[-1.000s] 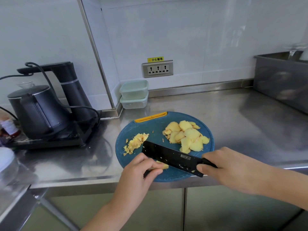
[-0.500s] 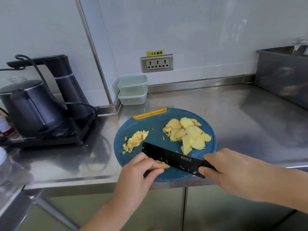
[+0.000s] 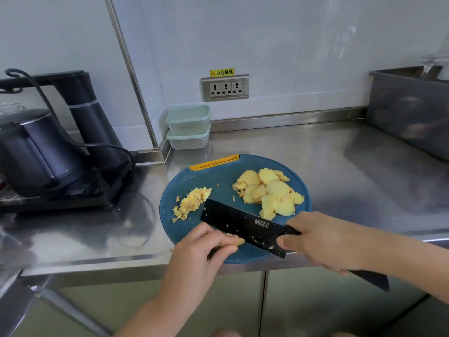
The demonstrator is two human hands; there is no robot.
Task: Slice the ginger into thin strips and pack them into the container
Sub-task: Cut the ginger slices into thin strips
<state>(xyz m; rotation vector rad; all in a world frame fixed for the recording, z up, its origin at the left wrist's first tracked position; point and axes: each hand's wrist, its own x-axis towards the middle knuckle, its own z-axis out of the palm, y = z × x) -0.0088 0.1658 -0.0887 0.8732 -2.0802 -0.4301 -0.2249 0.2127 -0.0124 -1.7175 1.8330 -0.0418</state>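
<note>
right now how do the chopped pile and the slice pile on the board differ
The chopped pile is small bits and short strips; the slice pile is broad flat rounds. The chopped pile is the smaller heap; the slice pile is clearly larger. The chopped pile lies on the board's left, the slice pile on its right. Both are pale yellow ginger on the blue board.

White glossy tiled wall across 12 o'clock; soft glare at 1 o'clock. Brushed stainless steel counter mid-frame. Steel-plated triple wall socket at 12 o'clock, yellow warning label just above. Vertical steel corner strip at 11 o'clock. Black electric kettle on black base at 9 o'clock. Grey steel basin, possibly sink, at 3 o'clock. Pale green cabinet doors at 6 o'clock.
</note>
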